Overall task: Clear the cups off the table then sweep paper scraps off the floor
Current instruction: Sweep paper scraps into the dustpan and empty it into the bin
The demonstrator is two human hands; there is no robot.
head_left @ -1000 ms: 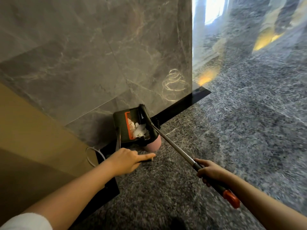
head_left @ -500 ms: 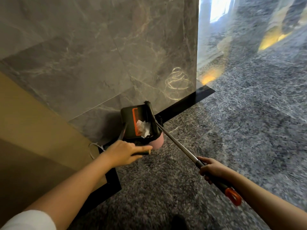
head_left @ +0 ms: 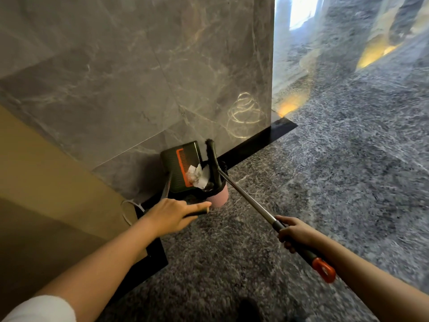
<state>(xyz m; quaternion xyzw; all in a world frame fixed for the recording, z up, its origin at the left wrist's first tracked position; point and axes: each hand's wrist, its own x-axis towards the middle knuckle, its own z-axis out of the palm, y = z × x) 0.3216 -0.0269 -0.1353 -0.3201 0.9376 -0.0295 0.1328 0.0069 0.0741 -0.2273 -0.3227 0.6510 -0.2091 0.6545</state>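
Sweep stage, dumping step. I tip dustpan up over pink bin at wall foot. White crumpled paper scraps bunch at pan lip by orange comb, above bin mouth (not all in, I judge). Left hand curls round dustpan handle, forefinger along it. Right hand wraps broom pole. Next: nudge scraps down with broom head, gently.

No text, label, brand, number or sign can be read. The dustpan with its orange comb, the broom handle and the marble wall show no legible marking.
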